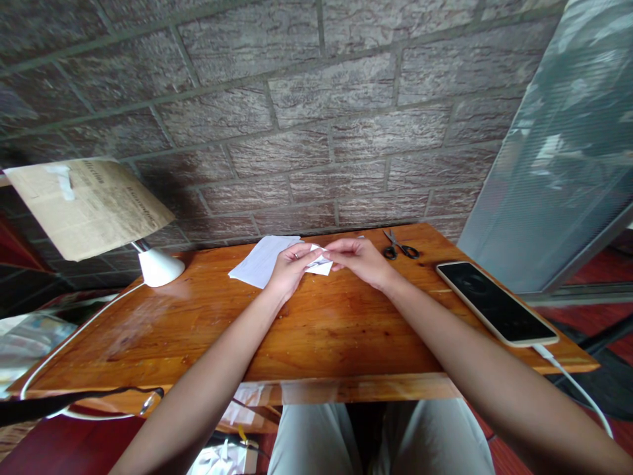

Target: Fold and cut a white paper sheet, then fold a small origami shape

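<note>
**2 hands pinch a small paper**

The small white paper [321, 266] is at the far side of the table [321, 330], in the middle. It already has folds in it and looks like a little pointy shape. How many folds are left, I cannot tell. A bigger white sheet [258, 261] lies flat just to its left, not folded.

Both arms reach straight out over the table. The left hand [288, 269] curls its fingers and pinches the paper's left side. The right hand [361, 258] pinches the right side with its fingertips pressed together. The 2 hands almost touch.

Scissors [399, 249] lie near the right hand, and a phone [496, 302] rests by the table's right edge.
</note>
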A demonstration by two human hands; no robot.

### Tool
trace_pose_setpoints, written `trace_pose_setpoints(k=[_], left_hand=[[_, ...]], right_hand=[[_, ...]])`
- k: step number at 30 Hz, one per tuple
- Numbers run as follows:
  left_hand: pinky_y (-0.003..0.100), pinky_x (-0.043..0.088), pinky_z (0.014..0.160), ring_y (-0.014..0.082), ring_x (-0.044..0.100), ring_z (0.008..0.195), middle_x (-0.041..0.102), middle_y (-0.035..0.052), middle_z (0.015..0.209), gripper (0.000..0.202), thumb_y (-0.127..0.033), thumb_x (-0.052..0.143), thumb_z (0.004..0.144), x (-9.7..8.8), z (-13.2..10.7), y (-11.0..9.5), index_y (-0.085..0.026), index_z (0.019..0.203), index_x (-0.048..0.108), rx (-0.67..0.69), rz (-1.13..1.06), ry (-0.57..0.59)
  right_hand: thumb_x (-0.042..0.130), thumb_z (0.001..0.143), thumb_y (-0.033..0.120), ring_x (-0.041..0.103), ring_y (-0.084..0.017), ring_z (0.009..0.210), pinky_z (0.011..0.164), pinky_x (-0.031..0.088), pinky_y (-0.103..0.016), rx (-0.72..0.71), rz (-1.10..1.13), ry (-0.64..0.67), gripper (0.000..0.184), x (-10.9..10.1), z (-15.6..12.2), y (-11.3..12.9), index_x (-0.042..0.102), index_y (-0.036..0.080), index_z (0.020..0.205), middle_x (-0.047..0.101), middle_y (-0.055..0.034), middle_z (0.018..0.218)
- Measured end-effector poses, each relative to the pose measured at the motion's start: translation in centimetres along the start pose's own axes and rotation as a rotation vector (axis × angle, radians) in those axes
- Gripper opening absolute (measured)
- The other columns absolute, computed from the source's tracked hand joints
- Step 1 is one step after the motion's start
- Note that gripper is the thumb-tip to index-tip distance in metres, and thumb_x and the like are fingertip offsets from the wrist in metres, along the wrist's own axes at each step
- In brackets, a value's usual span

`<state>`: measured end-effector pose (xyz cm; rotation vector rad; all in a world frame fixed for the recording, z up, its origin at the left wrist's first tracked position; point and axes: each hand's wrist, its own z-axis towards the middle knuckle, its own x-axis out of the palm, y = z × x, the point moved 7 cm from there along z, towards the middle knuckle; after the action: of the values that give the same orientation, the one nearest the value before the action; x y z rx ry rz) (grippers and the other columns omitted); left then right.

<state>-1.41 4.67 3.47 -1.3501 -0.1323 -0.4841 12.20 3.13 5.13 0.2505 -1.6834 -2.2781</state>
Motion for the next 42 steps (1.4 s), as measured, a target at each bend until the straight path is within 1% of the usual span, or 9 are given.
trace_pose_setpoints(k=[6, 12, 15, 18, 21, 23, 28, 34, 42], left_hand=[[0.028, 0.050, 0.073, 0.0145, 0.066, 0.072, 0.074, 0.0041, 0.078, 0.028, -0.032, 0.089, 0.058, -0.5, 0.1, 0.2, -0.015, 0.077, 0.077, -0.035, 0.002, -0.039], [0.026, 0.047, 0.068, 0.0132, 0.063, 0.068, 0.073, 0.0024, 0.074, 0.027, -0.033, 0.089, 0.057, -1.1, 0.4, -0.1, -0.017, 0.075, 0.078, 0.058, 0.053, -0.060], [0.025, 0.047, 0.067, 0.0132, 0.062, 0.067, 0.073, 0.0024, 0.074, 0.027, -0.037, 0.086, 0.062, -1.2, 0.4, -0.2, -0.017, 0.078, 0.078, 0.100, 0.140, -0.047], [0.025, 0.046, 0.063, 0.0134, 0.062, 0.064, 0.073, 0.0027, 0.073, 0.028, -0.042, 0.081, 0.069, -1.0, 0.1, -0.8, -0.017, 0.081, 0.078, 0.153, 0.298, -0.028], [0.025, 0.045, 0.061, 0.0144, 0.062, 0.064, 0.073, 0.0030, 0.073, 0.029, -0.044, 0.079, 0.072, -0.9, -0.1, -1.6, -0.016, 0.081, 0.078, 0.207, 0.411, -0.034], [0.026, 0.047, 0.063, 0.0161, 0.064, 0.066, 0.075, 0.0041, 0.076, 0.030, -0.043, 0.080, 0.070, -1.0, -0.1, -1.7, -0.016, 0.082, 0.078, 0.192, 0.414, -0.027], [0.029, 0.051, 0.069, 0.0194, 0.068, 0.071, 0.077, 0.0073, 0.083, 0.032, -0.040, 0.084, 0.066, -0.6, 0.1, -1.0, -0.016, 0.087, 0.079, 0.078, 0.393, 0.107], [0.027, 0.051, 0.065, 0.0175, 0.068, 0.069, 0.077, 0.0064, 0.083, 0.029, -0.040, 0.083, 0.067, -1.0, 0.2, -1.3, -0.017, 0.085, 0.079, 0.125, 0.413, 0.093], [0.030, 0.057, 0.064, 0.0200, 0.069, 0.072, 0.076, 0.0071, 0.080, 0.032, -0.045, 0.081, 0.068, -1.2, 0.4, -1.5, -0.017, 0.083, 0.079, 0.029, 0.412, 0.157]], right_hand=[[0.082, 0.066, 0.039, 0.065, -0.014, 0.074, 0.067, 0.053, -0.026, -0.030, -0.051, -0.050, 0.030, -0.6, 0.2, -0.1, 0.077, 0.018, 0.085, 0.074, -0.0026, 0.084], [0.082, 0.067, 0.040, 0.065, -0.014, 0.074, 0.070, 0.053, -0.027, -0.060, -0.110, -0.050, 0.029, -0.5, 0.1, 0.2, 0.077, 0.018, 0.085, 0.075, -0.0031, 0.085], [0.082, 0.066, 0.041, 0.066, -0.015, 0.074, 0.071, 0.054, -0.028, -0.064, -0.113, -0.041, 0.031, -0.4, 0.1, 0.1, 0.077, 0.018, 0.086, 0.075, -0.0035, 0.085], [0.083, 0.065, 0.042, 0.067, -0.014, 0.071, 0.071, 0.056, -0.029, -0.041, -0.079, -0.034, 0.033, -0.4, 0.2, -0.3, 0.077, 0.017, 0.086, 0.075, -0.0032, 0.082], [0.084, 0.062, 0.041, 0.068, -0.014, 0.071, 0.071, 0.057, -0.029, -0.012, -0.041, -0.047, 0.033, -0.5, 0.2, -0.6, 0.077, 0.017, 0.084, 0.076, -0.0029, 0.081], [0.084, 0.063, 0.041, 0.068, -0.014, 0.072, 0.072, 0.058, -0.030, -0.004, -0.037, -0.056, 0.032, -0.5, 0.1, -0.6, 0.077, 0.018, 0.084, 0.076, -0.0031, 0.083], [0.083, 0.064, 0.041, 0.069, -0.015, 0.075, 0.072, 0.058, -0.029, 0.019, -0.046, -0.046, 0.033, -0.5, 0.1, -0.7, 0.078, 0.018, 0.086, 0.077, -0.0042, 0.085], [0.082, 0.066, 0.038, 0.069, -0.013, 0.076, 0.072, 0.057, -0.026, 0.036, -0.021, -0.034, 0.030, -0.5, 0.1, -0.9, 0.078, 0.018, 0.087, 0.077, -0.0036, 0.086], [0.085, 0.060, 0.034, 0.070, -0.015, 0.075, 0.076, 0.058, -0.030, 0.042, 0.063, -0.104, 0.027, -1.2, 0.1, -0.3, 0.078, 0.018, 0.081, 0.077, -0.0032, 0.082]])
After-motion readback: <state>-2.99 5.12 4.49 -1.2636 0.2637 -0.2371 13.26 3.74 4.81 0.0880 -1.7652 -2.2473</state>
